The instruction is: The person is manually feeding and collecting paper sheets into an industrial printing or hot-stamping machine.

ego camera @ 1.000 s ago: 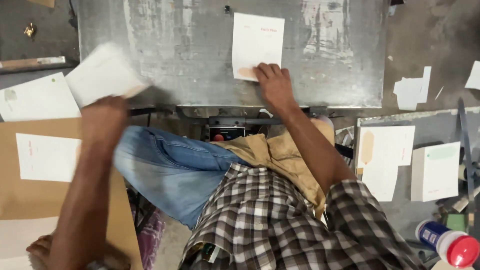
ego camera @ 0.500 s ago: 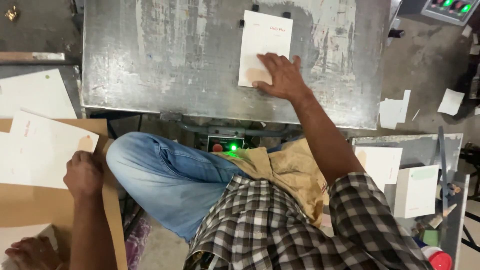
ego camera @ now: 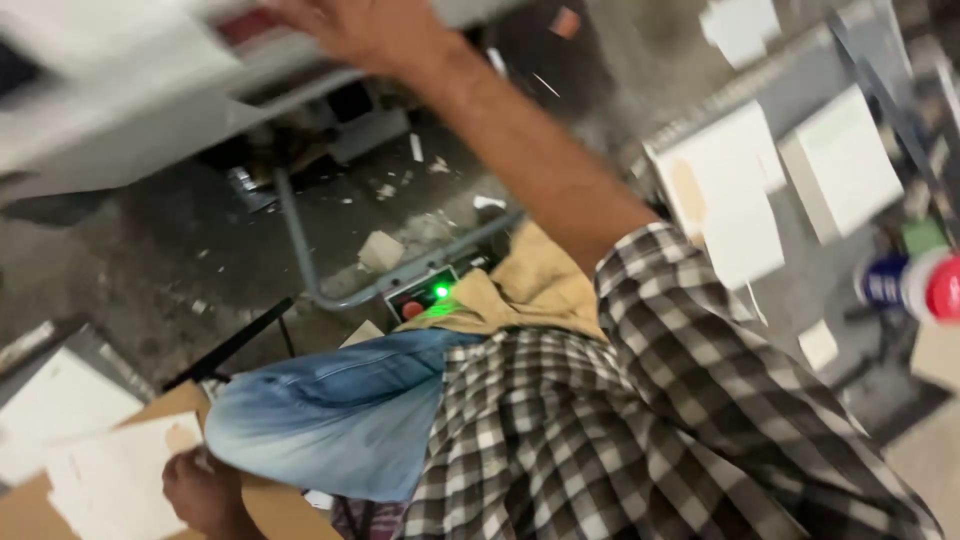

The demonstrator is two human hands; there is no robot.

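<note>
- View: the camera has swung and tilted since the earlier frames, so the grey metal machine bed now runs slantwise across the upper left; the picture is motion-blurred.
- Right hand: a second ago it lay flat on a white sheet on the bed; it now reaches along the bed's edge at the top of the frame. That sheet is no longer visible, and whether the fingers hold anything cannot be told.
- Left hand: it has come down from mid-air to the lower left, closed on the edge of a white paper sheet lying over brown cardboard. The paper work thus seems to have shifted to the stack at the person's left.
- Surface: bed worn and scratched; a green lamp glows on a small control box below it.
- Room: concrete floor strewn with paper scraps; white paper stacks on a side table at right, a red-capped bottle beyond.
</note>
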